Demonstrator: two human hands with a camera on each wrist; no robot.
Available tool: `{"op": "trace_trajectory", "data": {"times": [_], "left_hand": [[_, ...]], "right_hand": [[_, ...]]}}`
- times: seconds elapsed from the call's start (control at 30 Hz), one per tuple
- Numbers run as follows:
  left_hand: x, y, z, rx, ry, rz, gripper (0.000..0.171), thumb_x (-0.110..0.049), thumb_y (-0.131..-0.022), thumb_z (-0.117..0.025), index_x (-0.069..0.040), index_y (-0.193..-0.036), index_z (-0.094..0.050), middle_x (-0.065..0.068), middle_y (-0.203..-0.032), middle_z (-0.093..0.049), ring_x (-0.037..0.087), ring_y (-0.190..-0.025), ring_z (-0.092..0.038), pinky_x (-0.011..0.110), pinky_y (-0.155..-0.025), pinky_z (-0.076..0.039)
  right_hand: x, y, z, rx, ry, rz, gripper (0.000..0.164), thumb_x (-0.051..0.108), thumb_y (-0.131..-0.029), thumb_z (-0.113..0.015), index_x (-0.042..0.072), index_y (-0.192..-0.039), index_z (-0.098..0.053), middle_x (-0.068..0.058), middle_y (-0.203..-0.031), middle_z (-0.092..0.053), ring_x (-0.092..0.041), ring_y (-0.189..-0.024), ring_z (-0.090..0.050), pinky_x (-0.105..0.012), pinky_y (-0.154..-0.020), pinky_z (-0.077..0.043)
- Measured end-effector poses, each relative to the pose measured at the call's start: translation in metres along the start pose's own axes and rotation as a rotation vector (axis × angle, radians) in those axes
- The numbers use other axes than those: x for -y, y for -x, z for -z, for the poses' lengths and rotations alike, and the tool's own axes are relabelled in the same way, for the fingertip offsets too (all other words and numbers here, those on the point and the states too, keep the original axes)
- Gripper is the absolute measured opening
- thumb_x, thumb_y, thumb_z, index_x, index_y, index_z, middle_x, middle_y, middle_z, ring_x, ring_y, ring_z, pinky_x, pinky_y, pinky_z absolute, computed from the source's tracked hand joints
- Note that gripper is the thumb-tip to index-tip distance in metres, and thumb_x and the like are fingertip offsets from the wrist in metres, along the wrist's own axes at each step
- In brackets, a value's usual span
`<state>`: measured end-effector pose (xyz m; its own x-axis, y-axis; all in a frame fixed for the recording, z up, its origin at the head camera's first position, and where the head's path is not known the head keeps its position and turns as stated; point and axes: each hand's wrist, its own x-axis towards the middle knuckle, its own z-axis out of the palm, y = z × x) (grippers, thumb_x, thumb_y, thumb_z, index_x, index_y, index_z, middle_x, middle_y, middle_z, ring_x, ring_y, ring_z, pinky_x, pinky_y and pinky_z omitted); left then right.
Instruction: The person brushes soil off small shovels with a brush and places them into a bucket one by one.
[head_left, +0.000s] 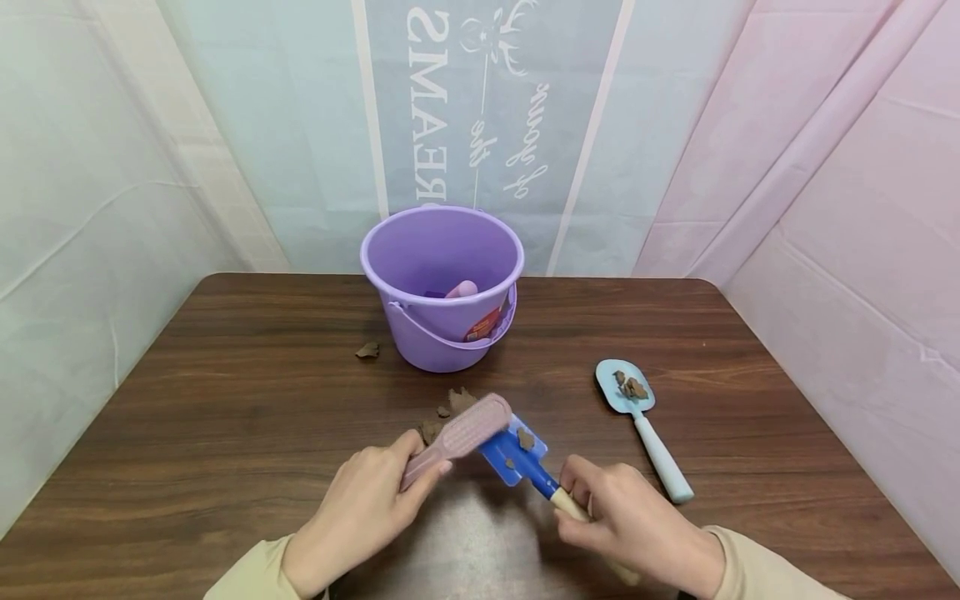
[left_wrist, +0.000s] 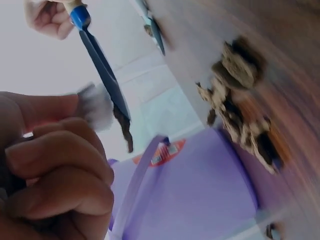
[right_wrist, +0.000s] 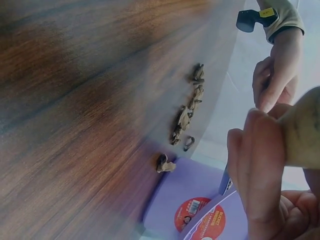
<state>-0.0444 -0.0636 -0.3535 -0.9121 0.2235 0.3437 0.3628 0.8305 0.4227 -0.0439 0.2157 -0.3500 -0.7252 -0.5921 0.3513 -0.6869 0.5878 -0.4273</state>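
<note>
In the head view my left hand (head_left: 363, 500) grips the handle of a pink brush (head_left: 476, 425), whose head reaches over the blade of a small blue shovel (head_left: 498, 460). My right hand (head_left: 630, 517) holds that shovel by its pale wooden handle. A few brown flakes, like dry leaf bits, lie on the blade. More brown flakes (left_wrist: 235, 112) are scattered on the table, seen in the left wrist view beyond the hand. There the shovel (left_wrist: 104, 67) is edge-on, a flake at its tip, and the brush is blurred. Whether the brush touches the blade, I cannot tell.
Behind the hands stands a purple bucket (head_left: 438, 342) with its handle hanging down in front and a pink-ended thing (head_left: 463, 289) inside. To the right lies a light blue shovel (head_left: 660, 458) bearing brown bits. A single flake (head_left: 367, 350) lies left of the bucket.
</note>
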Motion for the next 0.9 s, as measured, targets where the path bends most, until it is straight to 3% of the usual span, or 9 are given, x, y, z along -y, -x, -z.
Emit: {"op": "trace_trajectory", "data": {"times": [0.2, 0.5, 0.67, 0.8, 0.9], "left_hand": [[0.003, -0.003, 0.001, 0.01, -0.005, 0.06, 0.034, -0.038, -0.081, -0.069, -0.021, -0.067, -0.043, -0.014, -0.048, -0.031, 0.005, -0.044, -0.032, 0.021, -0.042, -0.026], [0.007, -0.006, 0.002, -0.065, -0.033, 0.068, 0.028, -0.034, -0.083, -0.068, -0.016, -0.072, -0.049, -0.01, -0.048, -0.035, 0.007, -0.044, -0.035, 0.024, -0.042, -0.027], [0.009, -0.006, 0.001, -0.059, -0.021, 0.089, 0.026, -0.032, -0.082, -0.069, -0.017, -0.073, -0.049, -0.012, -0.048, -0.034, 0.006, -0.044, -0.034, 0.022, -0.043, -0.027], [0.003, -0.005, 0.0, -0.047, 0.028, 0.044, 0.026, -0.033, -0.082, -0.069, -0.018, -0.073, -0.049, -0.015, -0.049, -0.035, 0.002, -0.044, -0.033, 0.02, -0.042, -0.027], [-0.005, -0.003, -0.001, -0.04, 0.065, -0.039, 0.028, -0.035, -0.081, -0.069, -0.019, -0.073, -0.048, -0.016, -0.05, -0.035, -0.002, -0.044, -0.031, 0.017, -0.042, -0.026]], "right_hand": [[-0.001, 0.002, 0.0, 0.013, -0.011, -0.001, 0.025, 0.009, -0.068, -0.07, 0.02, -0.08, -0.051, 0.022, -0.061, -0.053, 0.018, -0.052, -0.034, -0.003, -0.044, -0.028], [-0.002, 0.002, 0.0, 0.004, -0.006, -0.018, 0.027, 0.009, -0.067, -0.071, 0.022, -0.079, -0.05, 0.023, -0.061, -0.051, 0.017, -0.051, -0.035, -0.003, -0.044, -0.029], [-0.005, 0.002, 0.0, -0.009, 0.005, -0.007, 0.026, 0.01, -0.067, -0.071, 0.02, -0.079, -0.05, 0.021, -0.059, -0.052, 0.018, -0.051, -0.035, -0.003, -0.044, -0.03], [-0.006, 0.001, 0.0, -0.01, 0.012, -0.007, 0.026, 0.011, -0.067, -0.071, 0.02, -0.079, -0.05, 0.021, -0.058, -0.05, 0.018, -0.051, -0.035, -0.004, -0.043, -0.029], [-0.007, 0.0, 0.001, -0.013, 0.009, -0.003, 0.026, 0.01, -0.067, -0.071, 0.02, -0.079, -0.051, 0.022, -0.057, -0.049, 0.018, -0.051, -0.035, -0.003, -0.044, -0.029]]}}
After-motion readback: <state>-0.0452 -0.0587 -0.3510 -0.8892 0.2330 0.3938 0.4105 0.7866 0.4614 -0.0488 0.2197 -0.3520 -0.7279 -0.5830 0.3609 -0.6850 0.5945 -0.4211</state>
